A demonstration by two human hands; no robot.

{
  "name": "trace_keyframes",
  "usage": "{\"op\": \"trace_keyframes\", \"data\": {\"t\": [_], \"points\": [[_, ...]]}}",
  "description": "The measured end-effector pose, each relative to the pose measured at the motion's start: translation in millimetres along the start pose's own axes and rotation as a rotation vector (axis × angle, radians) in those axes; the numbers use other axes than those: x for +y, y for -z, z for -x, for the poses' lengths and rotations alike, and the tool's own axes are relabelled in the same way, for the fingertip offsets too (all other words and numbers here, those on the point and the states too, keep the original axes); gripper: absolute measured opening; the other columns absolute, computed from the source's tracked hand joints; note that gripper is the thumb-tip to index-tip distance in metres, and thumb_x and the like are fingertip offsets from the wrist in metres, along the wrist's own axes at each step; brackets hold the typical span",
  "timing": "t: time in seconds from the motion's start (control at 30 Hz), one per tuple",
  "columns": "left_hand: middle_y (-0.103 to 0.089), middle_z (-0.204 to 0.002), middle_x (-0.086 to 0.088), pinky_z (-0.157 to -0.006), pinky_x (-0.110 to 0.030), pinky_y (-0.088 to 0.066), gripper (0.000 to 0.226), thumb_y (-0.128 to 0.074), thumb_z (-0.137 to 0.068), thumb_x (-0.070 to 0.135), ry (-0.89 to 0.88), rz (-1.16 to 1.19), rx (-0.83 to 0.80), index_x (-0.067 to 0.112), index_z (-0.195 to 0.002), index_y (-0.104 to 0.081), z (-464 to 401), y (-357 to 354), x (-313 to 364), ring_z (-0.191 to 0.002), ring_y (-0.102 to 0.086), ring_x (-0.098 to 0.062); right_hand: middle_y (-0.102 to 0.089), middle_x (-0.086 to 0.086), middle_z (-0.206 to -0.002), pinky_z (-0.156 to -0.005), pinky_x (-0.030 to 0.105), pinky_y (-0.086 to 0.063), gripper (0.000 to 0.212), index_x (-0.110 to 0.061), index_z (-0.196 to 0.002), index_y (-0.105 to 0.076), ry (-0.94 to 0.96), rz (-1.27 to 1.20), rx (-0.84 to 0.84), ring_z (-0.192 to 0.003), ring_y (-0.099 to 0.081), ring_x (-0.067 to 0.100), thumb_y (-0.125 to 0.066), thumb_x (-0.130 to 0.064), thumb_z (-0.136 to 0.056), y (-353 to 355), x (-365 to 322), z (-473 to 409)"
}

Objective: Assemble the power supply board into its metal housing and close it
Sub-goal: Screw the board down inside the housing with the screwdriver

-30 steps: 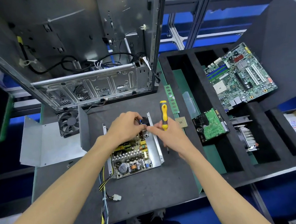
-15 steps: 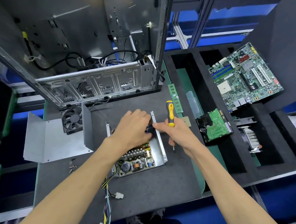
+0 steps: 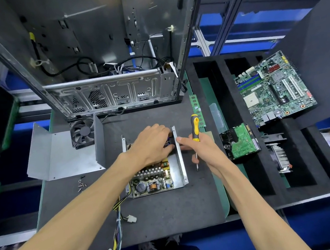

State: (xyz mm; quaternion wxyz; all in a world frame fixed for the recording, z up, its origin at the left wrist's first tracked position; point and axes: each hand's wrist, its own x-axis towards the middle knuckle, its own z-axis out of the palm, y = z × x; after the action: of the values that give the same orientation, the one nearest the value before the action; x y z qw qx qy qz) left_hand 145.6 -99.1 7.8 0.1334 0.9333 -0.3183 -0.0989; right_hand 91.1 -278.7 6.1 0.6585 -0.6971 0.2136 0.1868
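The left hand (image 3: 152,145) is reaching deeper over the board (image 3: 152,179) — fingers now at the housing (image 3: 180,158) wall. The right hand (image 3: 202,147) is closing in from outside.

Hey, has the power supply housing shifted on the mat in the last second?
No. The housing keeps the same gap to the folded cover plate and the fan on its left. Only the camera view has shifted.

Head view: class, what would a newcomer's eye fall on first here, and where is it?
Mid-mat, two hands meet over the open housing with the board inside: the left hand reaches in at its far end, the right hand grips a yellow screwdriver. Behind them stands a bare PC case; to the right a motherboard leans on black foam.
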Motion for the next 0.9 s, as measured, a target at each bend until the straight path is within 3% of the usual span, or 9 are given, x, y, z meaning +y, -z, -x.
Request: {"op": "trace_keyframes", "data": {"t": [0.3,0.43,0.47,0.57,0.63,0.8,0.9], "points": [[-0.059,-0.122,-0.007,-0.092,-0.040,-0.044,0.038,-0.047,-0.103,0.039,0.096,0.004,0.098,0.010,-0.128,-0.053,12.3,-24.2,5.9,-0.114,-0.054,-0.027,-0.048,0.009,-0.083,-0.041,0.025,-0.037,0.042,-0.019,-0.079,-0.039,0.040,0.041,0.054,-0.085,-0.073,-0.002,-0.077,-0.029,-0.092,-4.9,-0.7,0.2],[-0.058,-0.124,-0.007,-0.094,-0.041,-0.044,0.039,-0.046,-0.103,0.038,0.103,0.020,0.085,0.010,-0.130,-0.052,12.3,-23.1,6.7,-0.115,-0.053,-0.026,-0.064,0.032,-0.097,-0.041,0.022,-0.041,0.036,-0.015,-0.083,-0.042,0.063,0.133,0.080,-0.051,-0.062,-0.004,-0.072,-0.031,-0.095,-9.3,-4.8,3.5],[-0.058,-0.125,-0.007,-0.095,-0.041,-0.043,0.040,-0.046,-0.103,0.039,0.101,0.022,0.079,0.010,-0.131,-0.052,12.2,-22.4,6.9,-0.116,-0.053,-0.026,-0.068,0.031,-0.103,-0.041,0.021,-0.042,0.035,-0.014,-0.083,-0.042,0.073,0.160,0.089,-0.045,-0.058,-0.002,-0.071,-0.031,-0.095,-9.4,-5.9,4.0],[-0.059,-0.122,-0.006,-0.095,-0.039,-0.042,0.039,-0.051,-0.101,0.039,0.094,0.047,0.064,0.010,-0.128,-0.054,11.1,-18.6,6.2,-0.115,-0.054,-0.026,-0.065,0.017,-0.082,-0.044,0.024,-0.042,0.036,-0.015,-0.082,-0.041,0.098,0.231,0.090,-0.039,-0.049,0.011,-0.070,-0.033,-0.096,-6.6,-9.1,4.0],[-0.059,-0.116,-0.006,-0.091,-0.037,-0.041,0.037,-0.057,-0.097,0.038,0.077,0.052,0.036,0.010,-0.120,-0.055,9.0,-14.5,5.2,-0.109,-0.054,-0.027,-0.054,0.009,-0.073,-0.047,0.027,-0.042,0.037,-0.017,-0.080,-0.040,0.115,0.269,0.073,-0.040,-0.047,0.014,-0.070,-0.033,-0.096,-3.8,-10.3,2.6],[-0.061,-0.110,-0.001,-0.090,-0.037,-0.039,0.034,-0.061,-0.094,0.042,0.083,0.020,0.051,0.015,-0.113,-0.059,6.9,-10.5,3.9,-0.107,-0.053,-0.023,-0.055,0.012,-0.080,-0.048,0.025,-0.044,0.039,-0.017,-0.078,-0.042,0.121,0.304,0.048,-0.043,-0.054,0.018,-0.071,-0.035,-0.095,-0.1,-9.4,1.0],[-0.062,-0.112,0.002,-0.091,-0.037,-0.039,0.034,-0.063,-0.093,0.042,0.097,0.076,0.081,0.017,-0.116,-0.061,9.6,-9.3,3.5,-0.109,-0.053,-0.021,-0.054,0.011,-0.080,-0.050,0.029,-0.047,0.039,-0.015,-0.082,-0.043,0.119,0.229,0.040,-0.082,-0.074,0.028,-0.074,-0.034,-0.093,2.1,-4.5,-0.1]]}}
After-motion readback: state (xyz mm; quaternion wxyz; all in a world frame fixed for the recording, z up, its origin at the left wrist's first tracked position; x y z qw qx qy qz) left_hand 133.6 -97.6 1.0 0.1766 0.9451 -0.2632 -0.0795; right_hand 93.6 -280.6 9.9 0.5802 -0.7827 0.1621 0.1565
